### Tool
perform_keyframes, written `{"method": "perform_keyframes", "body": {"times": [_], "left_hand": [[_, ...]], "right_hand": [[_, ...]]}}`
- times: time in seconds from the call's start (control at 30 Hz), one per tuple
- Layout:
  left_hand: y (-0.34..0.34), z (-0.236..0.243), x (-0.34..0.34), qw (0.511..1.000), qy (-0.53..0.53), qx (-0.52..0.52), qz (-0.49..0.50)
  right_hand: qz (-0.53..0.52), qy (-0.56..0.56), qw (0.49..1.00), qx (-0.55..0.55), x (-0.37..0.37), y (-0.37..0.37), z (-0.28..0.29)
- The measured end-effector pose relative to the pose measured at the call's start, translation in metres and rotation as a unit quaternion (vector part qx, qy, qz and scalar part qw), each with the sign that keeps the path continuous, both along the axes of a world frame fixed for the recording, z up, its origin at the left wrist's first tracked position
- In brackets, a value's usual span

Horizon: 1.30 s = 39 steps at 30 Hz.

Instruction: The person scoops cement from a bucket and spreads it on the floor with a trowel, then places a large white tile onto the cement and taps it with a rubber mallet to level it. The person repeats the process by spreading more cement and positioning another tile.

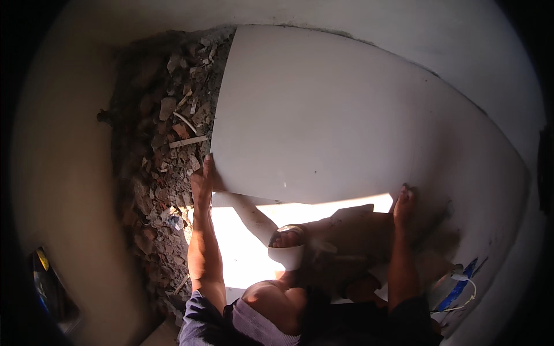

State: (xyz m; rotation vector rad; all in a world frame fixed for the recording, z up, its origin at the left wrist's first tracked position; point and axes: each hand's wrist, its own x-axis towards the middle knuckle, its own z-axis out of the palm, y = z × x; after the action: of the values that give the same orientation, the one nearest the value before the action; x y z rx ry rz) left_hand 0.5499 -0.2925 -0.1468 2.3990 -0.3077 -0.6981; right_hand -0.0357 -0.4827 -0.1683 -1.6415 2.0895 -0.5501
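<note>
Ahead of the person's bare feet, beside a bed of broken brown and grey rubble, is a broad, flat, pale-grey slab. Its face looks smooth and plain, with one small dark speck and a tiny bright mark close to the near edge; the tone deepens toward the right, where its outline blends into the shaded pale surface beyond. The left edge runs clean against the rubble, and the far edge reaches the off-white wall. The left hand grips that left edge close to the near corner, thumb uppermost. The right hand is curled by the near right corner; whether it grips the slab I cannot tell. Below the near edge, a strip of sunlit white floor glares around one foot in a white-strapped slipper.
</note>
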Motion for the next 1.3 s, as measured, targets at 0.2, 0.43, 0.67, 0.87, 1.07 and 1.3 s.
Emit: {"method": "perform_keyframes", "body": {"times": [0.2,0.43,0.67,0.87,1.07,1.3], "left_hand": [[-0.008,0.011,0.002,0.988,-0.053,-0.019,-0.141],[-0.031,0.06,0.0,0.992,-0.044,0.035,-0.116],[-0.059,0.03,0.004,0.977,-0.138,0.139,-0.09],[0.017,0.078,-0.014,0.994,-0.076,0.07,0.03],[0.184,0.121,-0.082,0.947,-0.059,-0.02,0.316],[0.352,0.087,-0.164,0.82,-0.091,-0.087,0.558]], "right_hand": [[0.045,-0.009,0.996,0.078,-0.051,-0.035,-0.038],[0.116,-0.012,0.991,0.064,-0.092,-0.067,-0.064],[0.014,-0.097,0.987,0.125,-0.045,-0.073,-0.015],[-0.038,-0.166,0.982,0.084,-0.003,-0.047,0.043],[0.088,-0.068,0.985,0.13,0.088,-0.054,0.094],[0.419,-0.053,0.9,0.105,0.311,-0.034,0.129]]}}
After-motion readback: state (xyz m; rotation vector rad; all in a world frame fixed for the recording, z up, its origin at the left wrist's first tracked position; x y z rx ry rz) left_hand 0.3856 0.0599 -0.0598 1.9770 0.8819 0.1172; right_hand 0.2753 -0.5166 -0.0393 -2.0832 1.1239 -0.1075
